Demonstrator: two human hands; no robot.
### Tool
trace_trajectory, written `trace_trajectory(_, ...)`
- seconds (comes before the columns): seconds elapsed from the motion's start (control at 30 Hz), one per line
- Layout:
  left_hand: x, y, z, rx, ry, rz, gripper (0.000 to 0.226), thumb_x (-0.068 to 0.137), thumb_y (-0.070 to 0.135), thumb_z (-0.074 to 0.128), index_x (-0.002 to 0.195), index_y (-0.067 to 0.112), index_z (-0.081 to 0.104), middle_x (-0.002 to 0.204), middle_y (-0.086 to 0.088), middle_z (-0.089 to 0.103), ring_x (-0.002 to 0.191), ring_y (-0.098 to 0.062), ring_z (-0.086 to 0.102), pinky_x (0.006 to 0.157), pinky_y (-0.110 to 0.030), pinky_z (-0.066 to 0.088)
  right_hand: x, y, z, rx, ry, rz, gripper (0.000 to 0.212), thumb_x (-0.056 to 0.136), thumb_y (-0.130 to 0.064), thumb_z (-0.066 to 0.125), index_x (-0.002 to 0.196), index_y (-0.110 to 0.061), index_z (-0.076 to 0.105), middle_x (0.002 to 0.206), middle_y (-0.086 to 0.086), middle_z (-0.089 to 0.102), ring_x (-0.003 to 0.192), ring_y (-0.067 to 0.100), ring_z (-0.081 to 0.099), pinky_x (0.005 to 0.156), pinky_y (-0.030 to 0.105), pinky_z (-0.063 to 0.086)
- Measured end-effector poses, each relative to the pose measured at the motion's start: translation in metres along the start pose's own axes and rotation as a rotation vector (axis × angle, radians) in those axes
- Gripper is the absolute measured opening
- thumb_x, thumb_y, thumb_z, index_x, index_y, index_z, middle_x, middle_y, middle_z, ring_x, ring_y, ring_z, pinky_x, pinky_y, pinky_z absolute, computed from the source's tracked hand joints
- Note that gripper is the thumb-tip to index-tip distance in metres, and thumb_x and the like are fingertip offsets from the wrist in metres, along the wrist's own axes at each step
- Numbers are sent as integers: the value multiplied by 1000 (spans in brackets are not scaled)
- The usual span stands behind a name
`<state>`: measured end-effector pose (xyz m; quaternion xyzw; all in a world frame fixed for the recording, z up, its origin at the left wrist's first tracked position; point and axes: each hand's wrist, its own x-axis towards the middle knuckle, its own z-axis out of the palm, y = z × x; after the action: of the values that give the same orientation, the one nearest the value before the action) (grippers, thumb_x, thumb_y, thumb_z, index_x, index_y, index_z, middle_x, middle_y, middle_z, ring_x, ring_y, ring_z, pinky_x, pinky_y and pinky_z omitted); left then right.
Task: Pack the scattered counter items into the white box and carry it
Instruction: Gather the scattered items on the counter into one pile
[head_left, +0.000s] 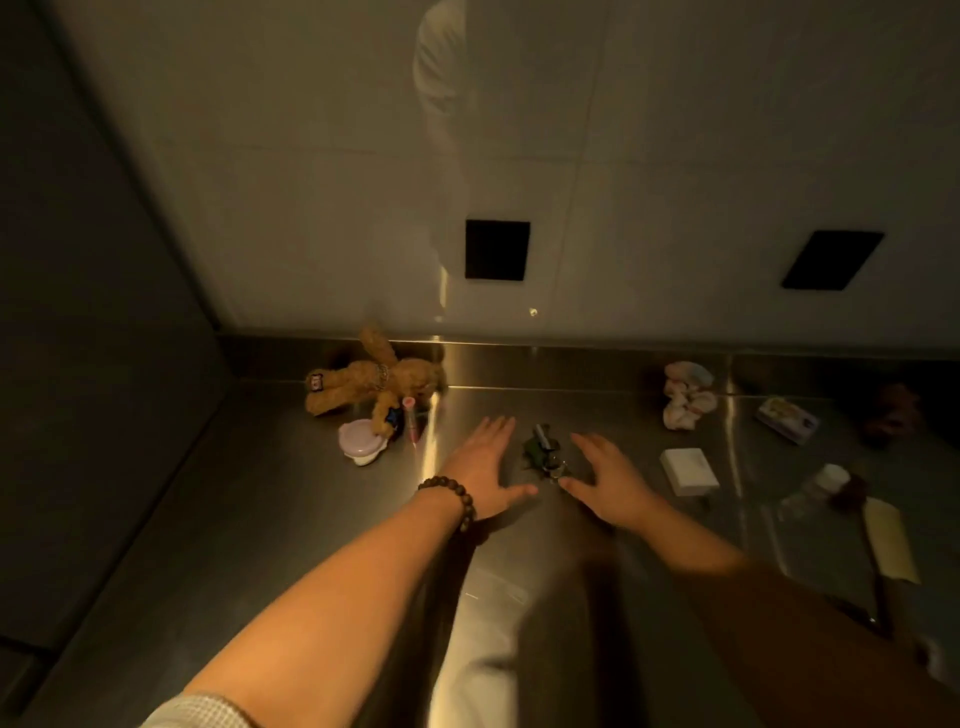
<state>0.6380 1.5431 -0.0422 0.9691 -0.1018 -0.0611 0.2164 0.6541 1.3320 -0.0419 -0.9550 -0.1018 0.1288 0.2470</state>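
Observation:
My left hand (485, 467) and my right hand (608, 478) lie flat and open on the steel counter (311, 519), one on each side of a small dark green object with keys (543, 454), touching neither it nor each other. A brown teddy bear (374, 382) lies at the back left, with a small lilac-lidded jar (358, 441) and a pink tube (410, 415) beside it. A small white box (688, 470) sits to the right of my right hand. A pale scrunchie (685, 395) lies further back.
At the far right lie a small printed packet (787, 420), a dark fuzzy item (893, 415), a clear bottle with a white cap (815, 491) and a pale flat card (891, 540). A tiled wall (311, 208) with two black sockets backs the counter. A dark cabinet side stands at left.

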Motion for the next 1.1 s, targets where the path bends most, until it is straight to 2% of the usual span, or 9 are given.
trace_trajectory(0.13,22,15,39,116,-147,61,108,73,69,55,148,25,-8,158,-1,-9,143,-21,-9,117,-44,3,-1,26,29,-177,-57,65,82,90,-45,54,152,-21,6,161,10,-1,147,28,5,119,41,11)
trace_trajectory(0.23,36,23,59,271,-184,153,97,80,70,43,148,27,-10,156,-2,-17,142,-24,-18,114,-48,-2,3,34,51,-381,-22,14,68,97,-38,39,152,-19,5,161,8,0,148,25,1,117,47,6)
trace_trajectory(0.3,40,25,68,362,-174,162,88,85,68,34,149,24,-8,156,-3,-17,141,-25,-21,114,-49,-3,9,35,56,-456,-25,-37,65,98,-32,37,152,-18,3,161,8,3,148,24,3,117,49,6)
trace_trajectory(0.47,44,12,66,450,-58,68,81,89,66,20,149,15,0,157,-5,-13,142,-24,-18,115,-46,-5,42,27,52,-427,-98,-85,63,99,-27,39,152,-20,5,160,13,0,148,26,-1,117,48,2)
trace_trajectory(0.6,49,-14,54,461,14,-55,81,90,66,18,149,14,-2,155,-8,-18,140,-24,-23,112,-43,-12,82,7,61,-380,-138,-170,64,98,-37,41,152,-26,7,160,13,-2,148,26,-5,117,45,-4)
trace_trajectory(0.67,52,-29,49,438,50,-141,83,90,66,18,149,13,-4,154,-10,-22,139,-25,-25,114,-43,-10,102,-8,70,-353,-124,-214,64,97,-40,41,151,-30,9,161,11,0,148,23,-5,117,42,-5)
trace_trajectory(0.87,68,-60,34,339,88,-304,87,89,66,22,148,8,-6,154,-14,-22,142,-28,-17,117,-43,-1,153,-43,78,-374,-104,-318,58,99,-27,39,150,-36,13,161,8,0,148,23,-4,117,40,-3)
trace_trajectory(0.93,74,-63,31,313,100,-319,87,89,65,23,148,8,-6,154,-13,-22,143,-28,-14,117,-43,1,163,-46,72,-390,-125,-337,58,99,-25,40,150,-36,14,161,8,1,148,24,-4,117,41,-2)
trace_trajectory(1.1,78,-49,35,284,142,-249,75,92,60,22,149,16,2,154,-13,-21,140,-26,-23,116,-45,-3,146,-33,53,-298,-103,-348,55,101,-27,33,150,-35,9,161,5,2,148,21,-2,118,38,-1)
